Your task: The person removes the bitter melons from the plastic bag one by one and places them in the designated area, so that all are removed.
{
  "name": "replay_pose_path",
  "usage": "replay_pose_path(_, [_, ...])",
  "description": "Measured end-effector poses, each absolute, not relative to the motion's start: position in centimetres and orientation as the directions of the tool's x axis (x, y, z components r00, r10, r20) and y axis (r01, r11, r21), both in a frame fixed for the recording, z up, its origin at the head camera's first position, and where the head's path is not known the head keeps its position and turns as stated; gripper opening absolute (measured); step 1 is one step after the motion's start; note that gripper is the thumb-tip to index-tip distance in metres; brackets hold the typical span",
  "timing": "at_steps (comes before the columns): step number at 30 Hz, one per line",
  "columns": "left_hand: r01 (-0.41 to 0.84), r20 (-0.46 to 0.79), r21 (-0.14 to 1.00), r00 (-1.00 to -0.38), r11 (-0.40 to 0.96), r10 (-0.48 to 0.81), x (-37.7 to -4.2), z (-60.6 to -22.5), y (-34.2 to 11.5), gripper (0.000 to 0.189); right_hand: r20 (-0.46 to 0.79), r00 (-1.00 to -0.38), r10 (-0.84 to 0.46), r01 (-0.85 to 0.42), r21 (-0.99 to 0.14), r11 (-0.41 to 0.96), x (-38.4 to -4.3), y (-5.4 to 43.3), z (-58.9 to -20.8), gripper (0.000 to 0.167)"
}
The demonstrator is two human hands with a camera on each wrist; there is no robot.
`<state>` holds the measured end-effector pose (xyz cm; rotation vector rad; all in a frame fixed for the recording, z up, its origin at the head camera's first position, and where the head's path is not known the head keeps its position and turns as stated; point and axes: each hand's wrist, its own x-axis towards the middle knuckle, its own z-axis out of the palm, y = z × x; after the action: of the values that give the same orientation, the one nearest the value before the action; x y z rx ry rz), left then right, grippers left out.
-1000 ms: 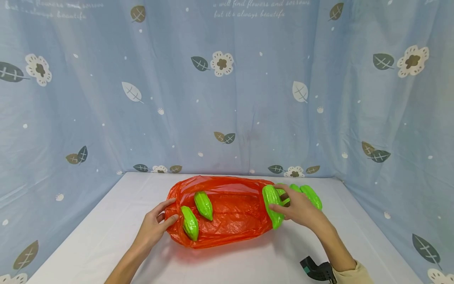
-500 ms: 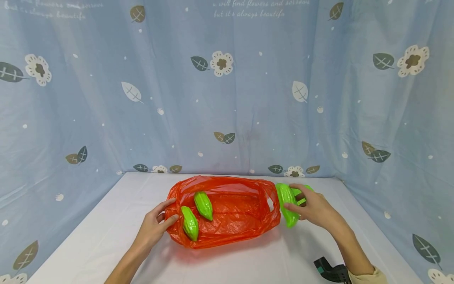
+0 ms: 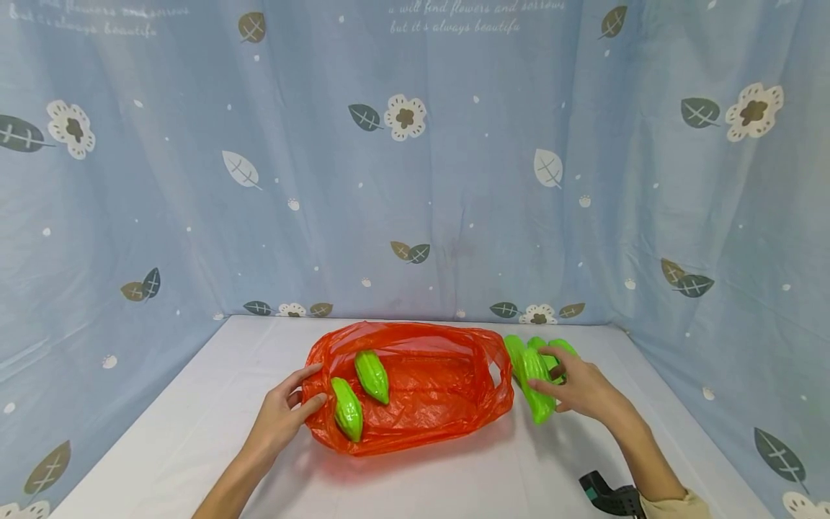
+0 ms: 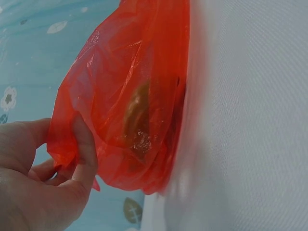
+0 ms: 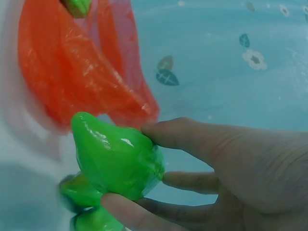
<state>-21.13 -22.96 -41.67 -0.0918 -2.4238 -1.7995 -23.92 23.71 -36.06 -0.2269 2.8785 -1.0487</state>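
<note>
A red plastic bag (image 3: pixel 421 411) lies with its mouth open, and two green ribbed bitter melons rest inside: one upper melon (image 3: pixel 372 376) and one lower melon (image 3: pixel 347 409). My left hand (image 3: pixel 282 407) pinches the bag's left edge between thumb and fingers; the left wrist view shows the thin film (image 4: pixel 65 139) in that grip. Just right of the bag, my right hand (image 3: pixel 583 386) holds another bitter melon (image 3: pixel 537 386), thumb on one side and fingers on the other (image 5: pixel 115 159). More melons (image 3: pixel 514 349) lie behind it, partly hidden by the hand.
A white cloth-covered table (image 3: pixel 415 483) carries everything. A blue patterned curtain (image 3: pixel 454 180) encloses it at the back and sides. The bag's right handle loop (image 3: pixel 504 389) stands close to the held melon. A black wrist device (image 3: pixel 609 494) sits on my right forearm.
My right hand has carried the bitter melon rightward, from over the bag's right end to beside the other melons, uncovering the handle loop. The left hand and bag have stayed put.
</note>
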Motion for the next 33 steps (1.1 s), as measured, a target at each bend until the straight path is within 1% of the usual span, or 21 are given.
replay_pose_path(8, [0.119, 0.131, 0.950, -0.991, 0.290, -0.024, -21.1, -41.9, -23.0, 0.057, -0.081, -0.986, -0.148, -0.067, -0.619, 0.783, -24.8, 24.2, -37.6, 0.077])
replay_pose_path(16, [0.118, 0.130, 0.949, -0.991, 0.293, -0.020, -21.1, -41.8, -23.0, 0.058, -0.140, -0.977, -0.158, -0.033, -0.638, 0.770, -25.2, 24.1, -38.5, 0.074])
replay_pose_path(26, [0.118, 0.131, 0.947, -0.991, 0.299, -0.024, -20.9, -41.6, -22.9, 0.057, -0.206, -0.968, -0.145, 0.017, -0.626, 0.779, -25.0, 23.9, -38.7, 0.073])
replay_pose_path(33, [0.114, 0.127, 0.946, -0.992, 0.304, -0.022, -20.9, -41.7, -23.0, 0.058, -0.216, -0.965, -0.151, 0.020, -0.632, 0.774, -24.8, 23.7, -38.7, 0.071])
